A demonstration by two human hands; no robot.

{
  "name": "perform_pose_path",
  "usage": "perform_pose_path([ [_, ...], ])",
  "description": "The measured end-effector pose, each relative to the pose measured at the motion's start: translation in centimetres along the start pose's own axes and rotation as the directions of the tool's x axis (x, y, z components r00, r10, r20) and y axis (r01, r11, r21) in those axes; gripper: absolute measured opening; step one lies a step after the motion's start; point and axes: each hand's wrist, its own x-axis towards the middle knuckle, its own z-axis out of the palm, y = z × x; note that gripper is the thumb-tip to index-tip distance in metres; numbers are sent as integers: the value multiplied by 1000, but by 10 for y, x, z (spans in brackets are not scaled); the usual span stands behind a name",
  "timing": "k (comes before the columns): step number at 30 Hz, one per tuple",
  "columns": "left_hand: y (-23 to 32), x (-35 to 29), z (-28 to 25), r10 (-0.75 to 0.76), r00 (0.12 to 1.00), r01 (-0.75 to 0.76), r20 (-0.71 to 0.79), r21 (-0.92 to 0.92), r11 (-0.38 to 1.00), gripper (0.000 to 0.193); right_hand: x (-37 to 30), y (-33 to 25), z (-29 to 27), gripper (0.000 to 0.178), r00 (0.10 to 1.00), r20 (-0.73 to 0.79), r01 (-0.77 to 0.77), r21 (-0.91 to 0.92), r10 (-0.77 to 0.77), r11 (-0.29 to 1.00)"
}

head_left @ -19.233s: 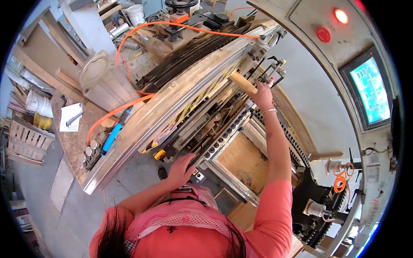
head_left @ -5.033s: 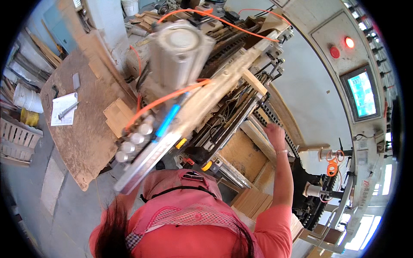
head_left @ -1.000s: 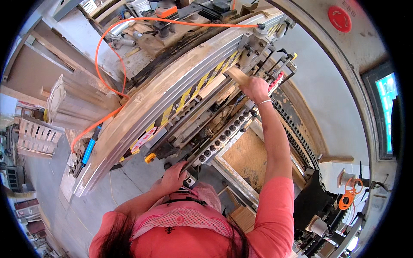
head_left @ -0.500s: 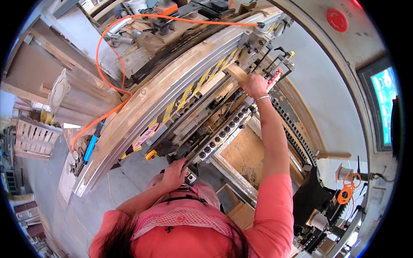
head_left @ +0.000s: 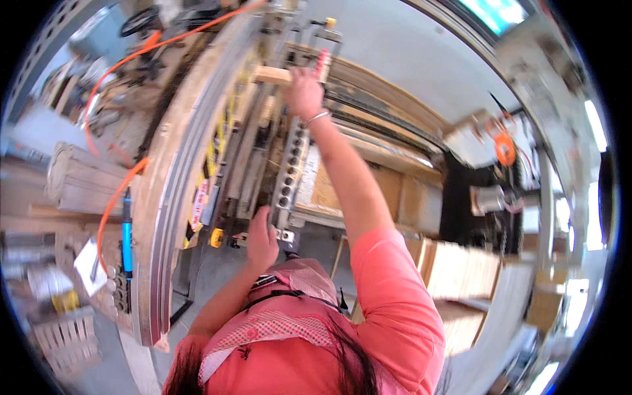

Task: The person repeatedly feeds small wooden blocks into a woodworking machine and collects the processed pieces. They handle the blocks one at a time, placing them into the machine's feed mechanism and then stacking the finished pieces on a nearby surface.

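My right hand (head_left: 305,97), with a bracelet at the wrist, reaches to the far end of the machine. Its fingers are closed on the near end of a short pale wooden block (head_left: 272,75), which lies crosswise over the machine bed. My left hand (head_left: 263,245) is at the near end of a metal rail (head_left: 288,168) with a row of dark round holes. Its fingers look stretched along the machine's end, though blur softens them. Beside it on the left sits a yellow fitting (head_left: 216,237).
A long wood-topped metal beam (head_left: 158,197) runs along the left, with an orange hose (head_left: 105,220) and a blue air tool (head_left: 127,237) beside it. Stacked boards (head_left: 461,270) stand on the right. A lit screen (head_left: 497,14) is at the upper right.
The whole view has swung to the right, bringing the stacked boards into sight. The right hand stays at the wooden block. The left hand stays by the rail's near end, fingers now straighter.
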Motion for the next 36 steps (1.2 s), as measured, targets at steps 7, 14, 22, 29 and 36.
perform_pose_path([
  [7, -9, 2, 6, 62, 998, -61, 26, -43, 997, 49, -214, -64, -190, 23, 973, -28, -211, 273, 227, 939],
  [14, -20, 2, 9, 85, 995, -81, 45, -85, 993, 52, -414, -96, -302, 22, 764, 52, -639, -74, 643, 766],
  [22, -22, 4, 10, 95, 995, -91, 40, -91, 992, 52, -572, -117, -343, 28, 473, 40, -788, -428, 880, 443],
  [29, -25, 5, 12, 74, 996, -71, 41, -67, 995, 51, -615, -117, -350, 51, 228, -184, -805, -588, 956, 79],
  [36, -28, 7, 12, 70, 996, -67, 45, -72, 995, 52, -627, -102, -347, 45, 187, -199, -778, -628, 962, 22],
])
